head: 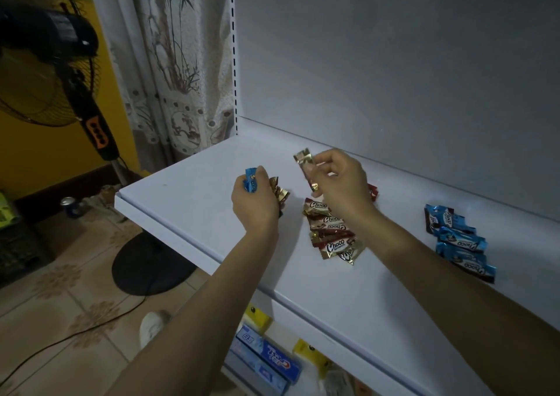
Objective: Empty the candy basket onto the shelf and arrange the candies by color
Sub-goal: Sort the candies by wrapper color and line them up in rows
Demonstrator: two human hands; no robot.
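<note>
2 bare hands over a white shelf, either side of a gold heap of Choco-marked candies lying loose near the middle of the board. Left of the heap and apart from it, the left hand, fingers curled tight round a mixed clutch: 1 blue candy poking up on the thumb side, several crumpled gold candies sticking out on the side facing the heap. Directly above the far end of the heap, the right hand, clear of the board, thumb and fingertips pinching 1 long gold candy by its lower half, upper end tilted up and away from the heap. Just beyond the heap, partly hidden by that wrist, 1 red candy flat on the board. Well to the right of the heap, a blue row of several overlapping candies, running from back towards the front edge. Behind the heap, a plain grey back panel. Far left of the heap, off the board: a patterned curtain, a black standing fan against a yellow wall, 1 drink can on the tiled floor. Below and in front of the heap, on a lower level, toothpaste boxes; left of them on the floor, 1 white shoe.
</note>
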